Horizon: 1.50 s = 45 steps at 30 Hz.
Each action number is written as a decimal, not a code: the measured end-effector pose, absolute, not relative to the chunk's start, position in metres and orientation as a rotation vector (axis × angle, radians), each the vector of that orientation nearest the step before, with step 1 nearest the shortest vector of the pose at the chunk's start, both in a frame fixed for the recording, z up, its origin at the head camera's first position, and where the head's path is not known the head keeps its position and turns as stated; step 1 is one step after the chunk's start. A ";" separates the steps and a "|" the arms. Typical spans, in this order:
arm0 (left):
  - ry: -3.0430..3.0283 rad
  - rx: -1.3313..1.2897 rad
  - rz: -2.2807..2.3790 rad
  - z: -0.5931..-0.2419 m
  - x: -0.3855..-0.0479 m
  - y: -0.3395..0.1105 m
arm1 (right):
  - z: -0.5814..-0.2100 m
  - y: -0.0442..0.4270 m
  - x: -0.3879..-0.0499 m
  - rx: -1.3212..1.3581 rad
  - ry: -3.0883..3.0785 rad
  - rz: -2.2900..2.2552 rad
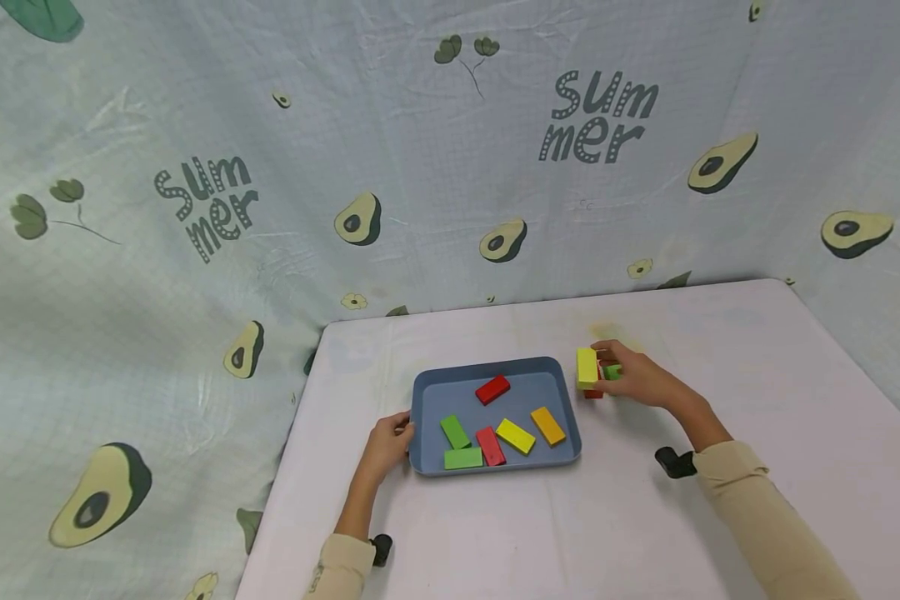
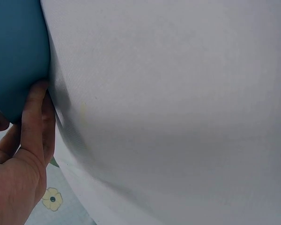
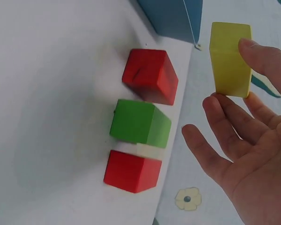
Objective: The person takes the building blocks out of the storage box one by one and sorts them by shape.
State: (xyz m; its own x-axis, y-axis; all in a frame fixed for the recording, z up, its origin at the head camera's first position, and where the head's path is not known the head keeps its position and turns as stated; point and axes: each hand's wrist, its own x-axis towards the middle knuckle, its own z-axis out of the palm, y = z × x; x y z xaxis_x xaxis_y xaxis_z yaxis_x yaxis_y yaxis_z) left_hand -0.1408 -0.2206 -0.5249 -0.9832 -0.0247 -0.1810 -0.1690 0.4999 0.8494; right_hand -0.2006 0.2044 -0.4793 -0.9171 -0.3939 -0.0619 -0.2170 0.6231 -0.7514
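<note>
My right hand [image 1: 633, 377] pinches a yellow block [image 3: 230, 58] between thumb and fingertips, raised above the table just right of the tray. Below and beside it stand a red block [image 3: 150, 75], a green block [image 3: 139, 123] and another red block [image 3: 132, 171], partly covered by the hand in the head view. My left hand [image 1: 387, 446] holds the left side of the blue-grey tray [image 1: 487, 371], its digits at the rim. Inside the tray lie a dark red block [image 1: 492, 389], a yellow block [image 1: 516, 436], an orange block [image 1: 548, 426], a lighter red block [image 1: 491, 446] and two green blocks [image 1: 462, 458].
The tray stands on a table covered in white cloth [image 1: 495, 533]. A pale curtain [image 1: 420, 150] printed with avocados and lettering hangs behind the table and along its sides. Dark wrist devices [image 1: 675, 462] sit by both cuffs.
</note>
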 end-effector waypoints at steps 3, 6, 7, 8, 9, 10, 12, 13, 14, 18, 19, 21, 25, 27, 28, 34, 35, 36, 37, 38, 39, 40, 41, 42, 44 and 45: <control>2.596 -0.177 1.484 -0.525 -0.141 -0.220 | -0.480 0.210 -0.201 -0.527 2.622 -1.164; 2.604 -0.172 1.480 -0.526 -0.141 -0.221 | -0.479 0.216 -0.202 -0.529 2.625 -1.139; 2.603 -0.172 1.480 -0.526 -0.141 -0.221 | -0.479 0.217 -0.202 -0.527 2.627 -1.130; 2.600 -0.177 1.481 -0.526 -0.141 -0.220 | -0.478 0.219 -0.202 -0.523 2.631 -1.122; 2.601 -0.173 1.479 -0.526 -0.141 -0.220 | -0.477 0.220 -0.202 -0.517 2.632 -1.116; 2.603 -0.167 1.477 -0.525 -0.141 -0.220 | -0.477 0.222 -0.202 -0.509 2.632 -1.112; 2.600 -0.173 1.474 -0.525 -0.141 -0.220 | -0.475 0.225 -0.203 -0.489 2.634 -1.104; 2.599 -0.172 1.476 -0.525 -0.141 -0.220 | -0.475 0.226 -0.203 -0.483 2.634 -1.103; 2.599 -0.170 1.477 -0.525 -0.140 -0.220 | -0.474 0.228 -0.203 -0.476 2.636 -1.097; 2.590 -0.169 1.494 -0.525 -0.140 -0.219 | -0.472 0.237 -0.204 -0.429 2.624 -1.099; 2.587 -0.169 1.496 -0.525 -0.139 -0.219 | -0.471 0.239 -0.204 -0.416 2.619 -1.102; 2.586 -0.168 1.496 -0.525 -0.139 -0.219 | -0.469 0.243 -0.203 -0.394 2.618 -1.102; 2.589 -0.174 1.490 -0.524 -0.138 -0.219 | -0.466 0.252 -0.202 -0.391 2.641 -1.089; 2.591 -0.174 1.489 -0.524 -0.138 -0.218 | -0.466 0.257 -0.203 -0.391 2.658 -1.076; 2.589 -0.177 1.488 -0.524 -0.138 -0.218 | -0.465 0.259 -0.203 -0.387 2.663 -1.069; 2.591 -0.179 1.482 -0.526 -0.139 -0.221 | -0.463 0.271 -0.207 -0.388 2.688 -1.023; 2.594 -0.177 1.481 -0.526 -0.139 -0.221 | -0.462 0.273 -0.207 -0.389 2.688 -1.023; 2.590 -0.186 1.486 -0.527 -0.140 -0.221 | -0.461 0.275 -0.208 -0.385 2.685 -1.026; 2.591 -0.181 1.485 -0.527 -0.140 -0.222 | -0.461 0.277 -0.208 -0.382 2.681 -1.029; 2.590 -0.175 1.482 -0.527 -0.140 -0.222 | -0.460 0.279 -0.208 -0.377 2.680 -1.027; 2.588 -0.173 1.482 -0.527 -0.141 -0.222 | -0.460 0.281 -0.209 -0.373 2.677 -1.026; 2.585 -0.172 1.481 -0.527 -0.141 -0.222 | -0.460 0.284 -0.209 -0.368 2.674 -1.024; 2.585 -0.170 1.478 -0.527 -0.141 -0.221 | -0.461 0.287 -0.209 -0.369 2.674 -1.019; 2.584 -0.175 1.478 -0.526 -0.141 -0.221 | -0.461 0.289 -0.210 -0.370 2.672 -1.014; 2.586 -0.183 1.478 -0.525 -0.141 -0.220 | -0.463 0.295 -0.211 -0.381 2.669 -1.006; 2.589 -0.177 1.476 -0.524 -0.142 -0.220 | -0.464 0.297 -0.212 -0.385 2.666 -1.005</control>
